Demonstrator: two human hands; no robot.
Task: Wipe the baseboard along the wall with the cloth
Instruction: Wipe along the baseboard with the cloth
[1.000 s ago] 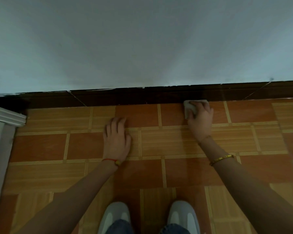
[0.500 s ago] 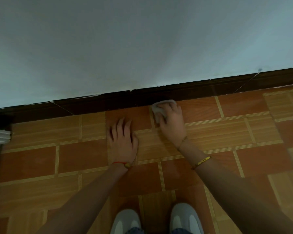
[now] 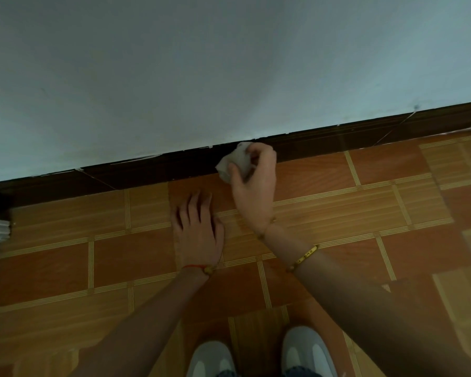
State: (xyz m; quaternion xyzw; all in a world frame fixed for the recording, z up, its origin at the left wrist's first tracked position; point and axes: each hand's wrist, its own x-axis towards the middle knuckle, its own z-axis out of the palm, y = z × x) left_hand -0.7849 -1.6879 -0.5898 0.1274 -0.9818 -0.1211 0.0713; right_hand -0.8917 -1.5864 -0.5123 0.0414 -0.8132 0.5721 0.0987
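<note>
Your shoes point(image 3: 259, 357) are at the bottom. Your left hand point(image 3: 199, 235) lies flat and open on the floor point(image 3: 365, 202). Your right hand point(image 3: 252, 180) squeezes the cloth point(image 3: 235, 161) against the baseboard point(image 3: 147, 172), under the wall point(image 3: 201, 63).

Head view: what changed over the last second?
The right hand slid the white crumpled cloth leftward along the dark brown baseboard, ending just above the left hand. The camera also panned and tilted. The left hand stayed flat on the orange tiled floor; the cloth stayed gripped.
</note>
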